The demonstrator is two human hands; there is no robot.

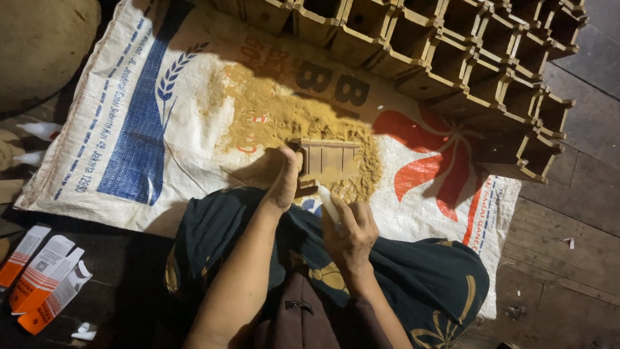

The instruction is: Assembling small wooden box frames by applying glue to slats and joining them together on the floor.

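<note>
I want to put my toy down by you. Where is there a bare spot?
The woven sack is bare on its blue-printed part, left of the sawdust pile. The floor planks right of the sack are free too. It is crowded around the wooden piece held by the left hand, near the right hand, and by the stacked wooden boxes.
</note>
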